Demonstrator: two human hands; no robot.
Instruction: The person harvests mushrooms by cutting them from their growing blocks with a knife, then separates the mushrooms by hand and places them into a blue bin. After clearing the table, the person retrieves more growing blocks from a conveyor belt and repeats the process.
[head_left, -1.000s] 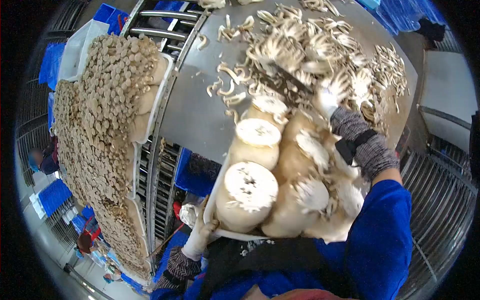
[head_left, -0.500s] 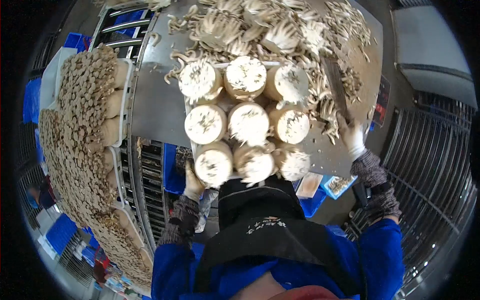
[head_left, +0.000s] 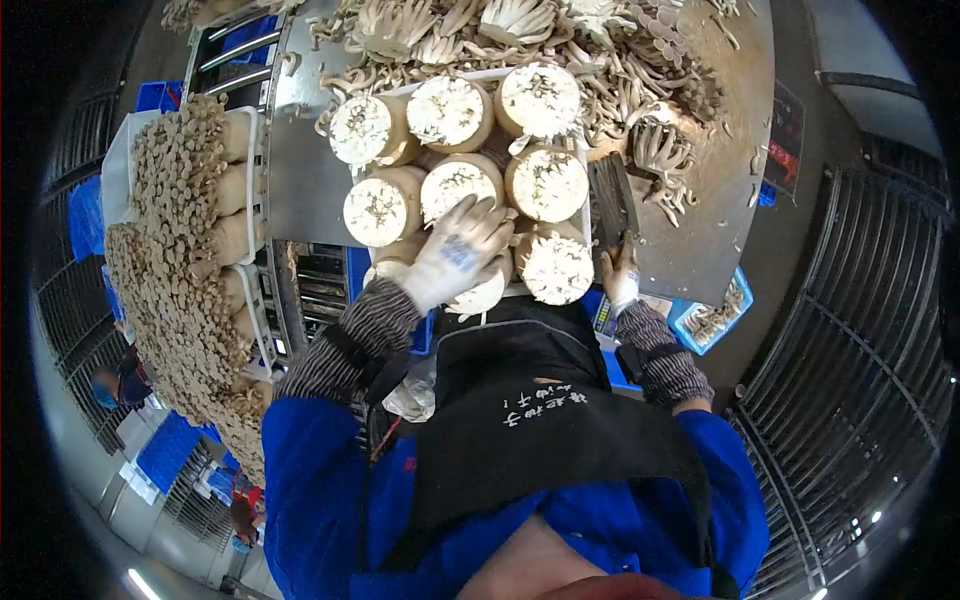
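Note:
Several pale cultivation bottles [head_left: 375,212] stand in rows in a white crate [head_left: 488,75], their tops covered with white, dark-flecked mushroom stubs. My left hand [head_left: 462,252], in a white glove, lies over the bottle tops of the front and middle rows, fingers spread and partly hiding them. To the right of the crate, my gloved right hand [head_left: 621,276] is closed around the near end of a broad dark knife [head_left: 612,197]. Its blade points away from me along the crate's right side. Cut mushroom clusters [head_left: 660,150] lie just beyond the blade.
A metal table [head_left: 700,255] carries a heap of cut mushrooms [head_left: 510,25] behind the crate. At left, bottles topped with uncut mushrooms [head_left: 185,270] stand in crates along a roller conveyor [head_left: 235,55]. A blue bin [head_left: 712,312] sits low at right. Other people are far left.
My left hand has risen from the crate's near left side onto the bottle tops. My right hand and the knife have moved left and nearer to me, beside the crate.

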